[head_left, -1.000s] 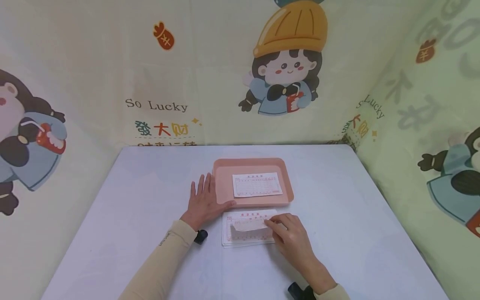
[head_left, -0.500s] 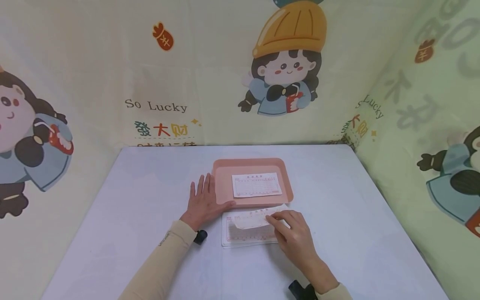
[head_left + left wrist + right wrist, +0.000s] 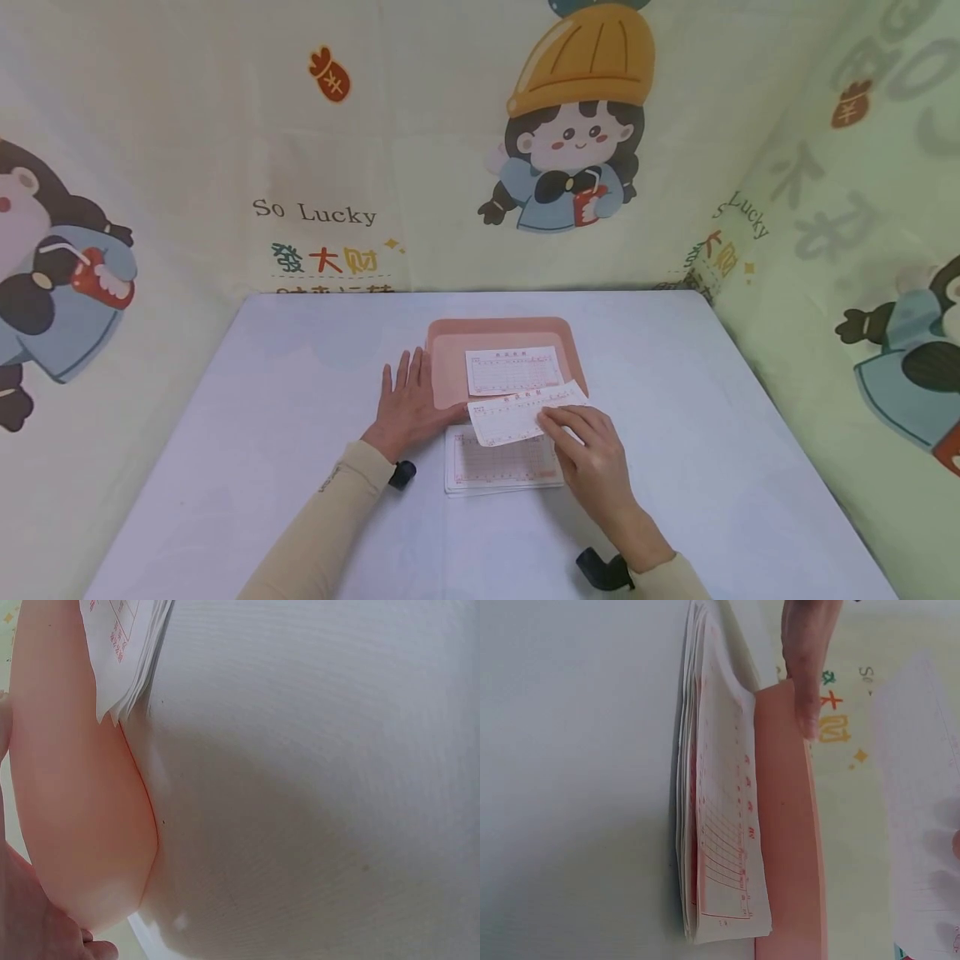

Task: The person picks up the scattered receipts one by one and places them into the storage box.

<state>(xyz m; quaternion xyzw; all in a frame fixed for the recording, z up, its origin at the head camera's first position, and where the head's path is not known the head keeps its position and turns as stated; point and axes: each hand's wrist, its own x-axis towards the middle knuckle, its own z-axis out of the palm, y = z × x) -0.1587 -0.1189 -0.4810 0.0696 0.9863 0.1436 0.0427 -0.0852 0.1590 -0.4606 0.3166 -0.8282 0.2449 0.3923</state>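
My right hand (image 3: 596, 458) pinches a white printed paper form (image 3: 501, 427) by its right part, holding it raised over the front rim of a pink tray (image 3: 447, 358). In the right wrist view this held form (image 3: 922, 795) shows pale at the right edge. My left hand (image 3: 408, 408) lies with straight fingers along the tray's left side, its thumb at the front rim, partly behind the form's corner. Inside the tray rests another form (image 3: 513, 373). Directly in front of the tray lies a stack of similar forms (image 3: 498, 471), partly covered by the raised form and right hand.
The white table (image 3: 300, 350) stretches around the tray and stack. Behind it and at both sides hangs a cream cloth (image 3: 435, 150) printed with cartoon figures. In the right wrist view the stack (image 3: 724, 787) stands close against the tray wall (image 3: 787, 825).
The top form has been lifted off the stack and carried forward toward the tray in my right hand, uncovering the form beneath. My left hand has kept its place.
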